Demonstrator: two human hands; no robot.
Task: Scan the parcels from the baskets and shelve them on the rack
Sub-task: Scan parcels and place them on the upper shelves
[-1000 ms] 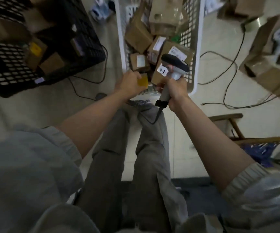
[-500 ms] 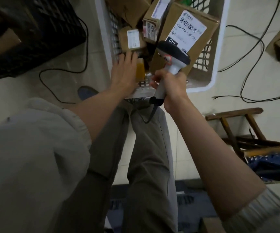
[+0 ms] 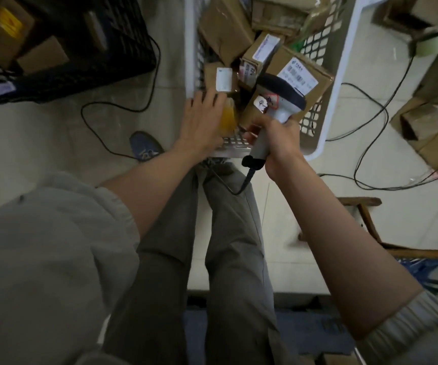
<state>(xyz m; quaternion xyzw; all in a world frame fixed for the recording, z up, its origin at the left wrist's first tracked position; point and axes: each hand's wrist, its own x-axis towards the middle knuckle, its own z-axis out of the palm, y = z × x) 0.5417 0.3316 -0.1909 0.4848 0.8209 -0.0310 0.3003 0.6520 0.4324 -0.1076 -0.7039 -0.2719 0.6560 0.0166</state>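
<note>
Reaching into the white basket for 1 parcel

My left hand lies flat, fingers straight, on a small yellow parcel at the basket's near wall; my right hand is clenched round the scanner, aimed into the basket, I think ready to read the label.

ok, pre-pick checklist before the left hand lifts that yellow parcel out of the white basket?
1. Scanner held: ok, right hand curls round its handle.
2. Left hand on yellow parcel: ok, flat against it with fingers straight.
3. Left grip closed round the parcel: not ok.
4. Yellow parcel's label visible for scanning: cannot tell, blurred.
5. Parcel free to lift from white basket: cannot tell, large labelled box crowds it.
6. Scanner cable clear of the basket: ok, it hangs below the handle.
</note>
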